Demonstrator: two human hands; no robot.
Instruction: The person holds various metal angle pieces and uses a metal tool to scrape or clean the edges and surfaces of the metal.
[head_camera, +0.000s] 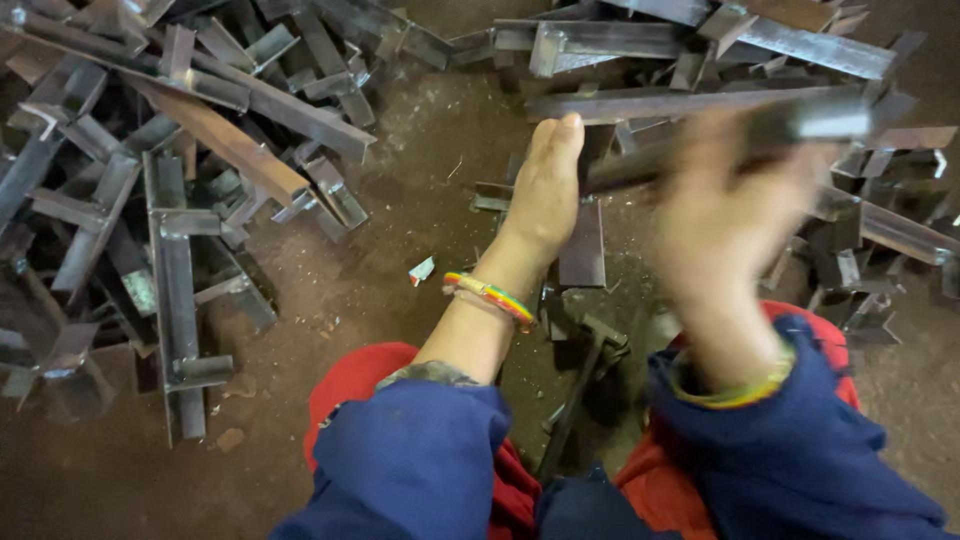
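Steel angle bar (800, 125) gripped in my blurred right hand (720, 220), lifted off the scrap pile (200, 150); left hand (545, 195) flat, open, empty.

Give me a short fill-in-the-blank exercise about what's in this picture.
1. The blurred metal bar is gripped by the person's ____ hand.
2. Both sleeves are ____.
3. The left hand is stretched out flat, with a multicoloured bracelet on its ____.
Missing words: right; blue; wrist.
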